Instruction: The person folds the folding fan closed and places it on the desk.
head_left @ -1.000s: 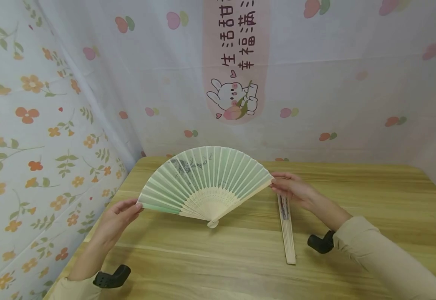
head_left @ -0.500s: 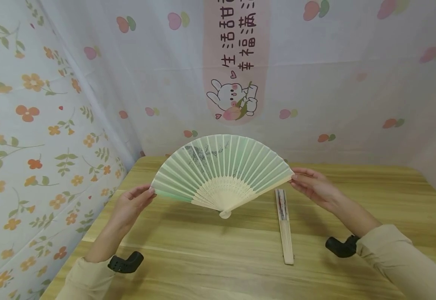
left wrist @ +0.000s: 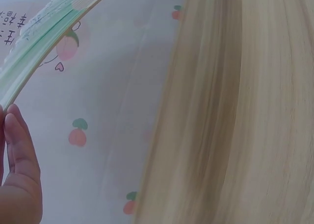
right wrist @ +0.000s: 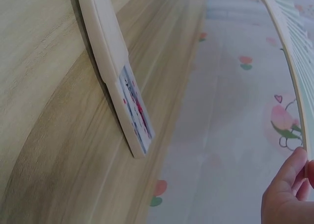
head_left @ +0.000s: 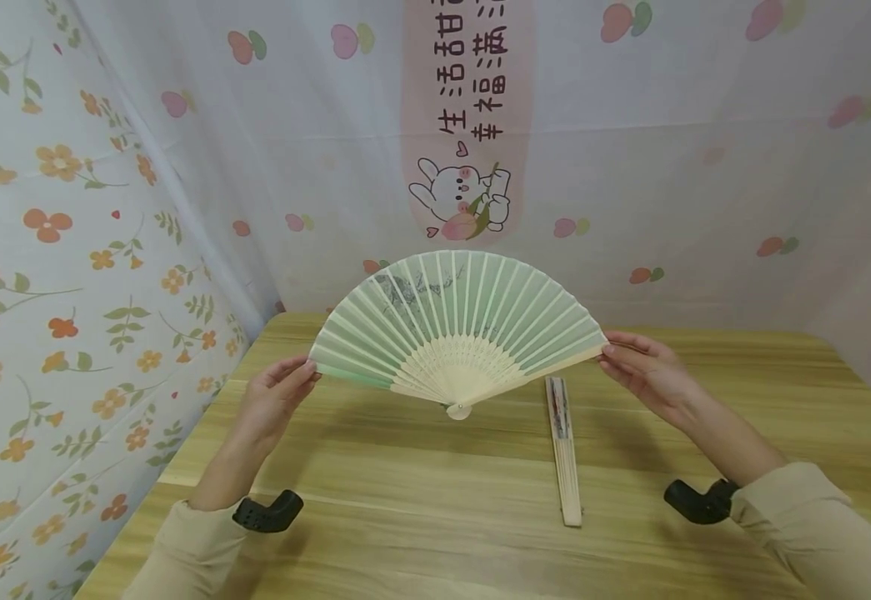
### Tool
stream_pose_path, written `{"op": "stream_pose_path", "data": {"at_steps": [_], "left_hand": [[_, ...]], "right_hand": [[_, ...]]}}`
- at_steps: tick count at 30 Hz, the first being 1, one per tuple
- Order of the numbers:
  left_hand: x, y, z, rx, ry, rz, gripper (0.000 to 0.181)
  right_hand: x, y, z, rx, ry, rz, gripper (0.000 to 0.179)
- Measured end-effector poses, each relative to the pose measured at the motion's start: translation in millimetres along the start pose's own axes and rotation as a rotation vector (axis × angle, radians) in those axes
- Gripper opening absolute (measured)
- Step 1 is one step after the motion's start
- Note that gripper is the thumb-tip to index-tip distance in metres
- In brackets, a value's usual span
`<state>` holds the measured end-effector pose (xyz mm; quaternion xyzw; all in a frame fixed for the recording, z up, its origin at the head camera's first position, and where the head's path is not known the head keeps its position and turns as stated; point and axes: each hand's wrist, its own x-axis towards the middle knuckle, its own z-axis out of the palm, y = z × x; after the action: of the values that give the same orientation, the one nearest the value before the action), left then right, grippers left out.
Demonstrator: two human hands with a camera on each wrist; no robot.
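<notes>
A pale green folding fan [head_left: 458,333], spread wide with a dark branch print on its left part, is held up above the table in the head view. My left hand [head_left: 273,400] pinches its left outer edge between thumb and fingers. At the opposite end, my right hand [head_left: 653,379] pinches the tip of the right guard stick. The pivot end points down toward me. Below the right side of the spread fan, a folded fan [head_left: 564,454] with pale ribs and a printed strip lies on the table. The right wrist view shows this folded fan [right wrist: 115,69] closer up.
The wood-grain table [head_left: 405,517] spans the front. Behind it hangs a white curtain [head_left: 315,167] with fruit prints and a rabbit picture, and a flowered cloth [head_left: 67,292] hangs along the left. Black wrist mounts [head_left: 268,512] sit on both cuffs.
Both hands have raised the spread fan and moved it right and away from me. The fan looks slightly more level, and the folded fan beneath has come fully into view.
</notes>
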<state>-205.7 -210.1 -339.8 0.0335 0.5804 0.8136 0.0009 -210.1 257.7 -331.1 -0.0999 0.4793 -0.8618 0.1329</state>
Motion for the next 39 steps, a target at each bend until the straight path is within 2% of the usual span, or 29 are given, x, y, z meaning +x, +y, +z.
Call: {"op": "stream_pose_path", "data": {"at_steps": [7, 19, 29, 39], "left_hand": [[2.7, -3.5, 6.1, -0.041, 0.016, -0.021, 0.019], [8.0, -9.9, 10.3, -0.024, -0.006, -0.009, 0.02], [9.0, -14.2, 10.0, -0.032, 0.011, -0.023, 0.025], [13.3, -11.0, 13.3, 0.004, -0.019, -0.016, 0.022]], "right_hand": [[-6.3, -2.8, -0.3, 0.018, -0.003, -0.046, 0.026], [-17.7, -6.8, -1.7, -0.049, 0.026, -0.088, 0.022], [-22.8, -7.6, -6.6, -0.099, 0.019, -0.066, 0.022], [-24.1, -11.6, -9.5, -0.133, 0.021, -0.071, 0.022]]}}
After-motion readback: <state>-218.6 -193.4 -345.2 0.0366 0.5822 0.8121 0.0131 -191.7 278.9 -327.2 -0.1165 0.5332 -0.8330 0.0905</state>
